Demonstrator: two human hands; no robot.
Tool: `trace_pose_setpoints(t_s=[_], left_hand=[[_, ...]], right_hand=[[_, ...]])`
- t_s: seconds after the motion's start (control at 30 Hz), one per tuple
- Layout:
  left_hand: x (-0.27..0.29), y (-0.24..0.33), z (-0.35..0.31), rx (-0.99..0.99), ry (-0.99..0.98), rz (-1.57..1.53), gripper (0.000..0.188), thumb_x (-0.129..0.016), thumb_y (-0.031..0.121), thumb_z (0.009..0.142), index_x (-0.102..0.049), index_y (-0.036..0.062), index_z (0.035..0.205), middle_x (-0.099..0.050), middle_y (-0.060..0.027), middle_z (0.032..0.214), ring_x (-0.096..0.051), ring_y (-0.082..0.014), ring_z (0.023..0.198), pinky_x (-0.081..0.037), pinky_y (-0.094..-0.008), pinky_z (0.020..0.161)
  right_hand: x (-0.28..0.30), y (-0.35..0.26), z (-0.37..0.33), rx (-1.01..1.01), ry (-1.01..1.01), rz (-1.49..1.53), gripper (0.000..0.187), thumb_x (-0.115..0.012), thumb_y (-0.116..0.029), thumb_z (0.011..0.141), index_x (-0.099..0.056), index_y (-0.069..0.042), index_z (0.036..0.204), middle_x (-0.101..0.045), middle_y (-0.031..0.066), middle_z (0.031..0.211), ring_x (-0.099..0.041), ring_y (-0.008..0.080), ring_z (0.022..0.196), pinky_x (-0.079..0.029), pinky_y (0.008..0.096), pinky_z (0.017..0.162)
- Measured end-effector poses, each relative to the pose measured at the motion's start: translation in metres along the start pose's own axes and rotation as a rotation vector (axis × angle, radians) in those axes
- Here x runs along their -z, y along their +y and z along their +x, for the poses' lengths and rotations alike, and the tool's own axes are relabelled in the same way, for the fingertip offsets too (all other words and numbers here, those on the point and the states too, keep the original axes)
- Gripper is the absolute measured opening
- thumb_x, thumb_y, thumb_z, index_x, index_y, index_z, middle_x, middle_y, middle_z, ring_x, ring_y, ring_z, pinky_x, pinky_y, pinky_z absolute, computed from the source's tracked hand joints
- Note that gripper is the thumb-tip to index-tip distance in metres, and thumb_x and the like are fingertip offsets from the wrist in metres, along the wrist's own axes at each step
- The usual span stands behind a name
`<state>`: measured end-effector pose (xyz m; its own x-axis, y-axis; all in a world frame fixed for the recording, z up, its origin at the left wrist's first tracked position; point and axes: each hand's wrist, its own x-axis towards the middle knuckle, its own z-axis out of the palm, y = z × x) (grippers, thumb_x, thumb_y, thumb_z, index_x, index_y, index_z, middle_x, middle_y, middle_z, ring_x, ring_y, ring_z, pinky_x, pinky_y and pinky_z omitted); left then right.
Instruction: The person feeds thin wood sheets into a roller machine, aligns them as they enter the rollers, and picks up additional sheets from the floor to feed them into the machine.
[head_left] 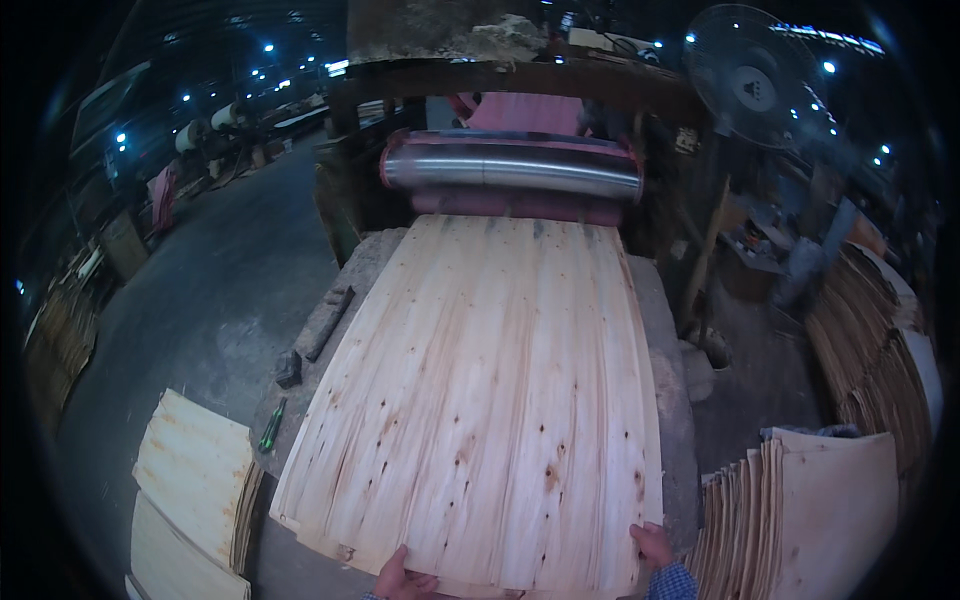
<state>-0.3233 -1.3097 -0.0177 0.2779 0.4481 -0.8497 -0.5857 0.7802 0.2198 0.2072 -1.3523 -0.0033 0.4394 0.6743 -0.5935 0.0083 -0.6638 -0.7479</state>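
A large pale wood veneer sheet [490,390], with brown knots and long grain lines, lies lengthwise in front of me. Its far end meets the rollers of a machine, below a shiny metal roller [510,168]. At the near edge, left of the middle, my left hand [402,580] grips the veneer with the thumb uppermost; some fingers are cut off by the picture's lower rim. My right hand [653,546] is closed on the sheet's near right corner, its other fingers partly hidden. More veneer edges show beneath the top sheet at the near left corner.
Beside the sheet, a green-handled tool [271,426] and dark blocks [325,322] rest on the grey bed. Veneer stacks stand at the lower left [195,480] and lower right [830,500]. A round fan [752,88] hangs at the upper right. Someone in pink is partly visible behind the rollers.
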Motion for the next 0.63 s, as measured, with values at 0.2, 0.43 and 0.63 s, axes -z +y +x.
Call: trace_pose_setpoints(t_s=[0.2,0.43,0.63], left_hand=[[0.044,-0.021,0.005,-0.132,0.108,-0.058,0.074,-0.063,0.062,0.083,-0.049,0.0022,0.126,-0.055,-0.0158,0.118,-0.055,-0.0316,0.109,-0.051,-0.0494,0.09],[0.092,-0.044,0.073,-0.503,-0.308,0.005,0.088,-0.061,0.061,0.085,-0.035,0.0003,0.143,-0.053,-0.0197,0.132,-0.053,-0.0364,0.118,-0.046,-0.046,0.1],[0.001,-0.047,0.01,-0.873,0.184,0.495,0.106,-0.039,0.079,0.084,-0.017,0.0004,0.152,-0.033,-0.023,0.15,-0.031,-0.0376,0.139,-0.032,-0.0444,0.113]], right_hand=[[-0.005,0.005,-0.002,0.062,0.002,0.172,0.024,-0.063,-0.024,0.091,-0.068,0.0,0.095,-0.065,0.0016,0.079,-0.058,0.0096,0.067,-0.046,0.0284,0.058],[-0.016,0.032,-0.003,0.116,0.091,0.252,0.022,-0.062,-0.019,0.091,-0.066,0.001,0.098,-0.065,0.0015,0.084,-0.058,0.0094,0.073,-0.047,0.028,0.066],[-0.022,0.027,-0.009,0.168,0.12,0.137,0.025,-0.061,-0.018,0.092,-0.065,-0.001,0.11,-0.069,0.0066,0.094,-0.062,0.0151,0.081,-0.05,0.0328,0.075]])
